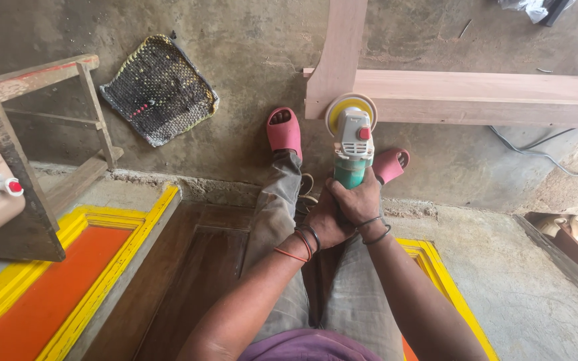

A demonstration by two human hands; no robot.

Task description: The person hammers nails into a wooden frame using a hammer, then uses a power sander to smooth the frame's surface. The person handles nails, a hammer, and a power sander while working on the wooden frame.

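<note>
Beyond both hands' grip, sander [352, 134] meets wooden beam [476, 97].

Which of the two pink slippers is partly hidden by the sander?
The pink slipper on the right of the picture, just beside the green sander held in both hands. The other slipper, to the left, shows in full.
</note>
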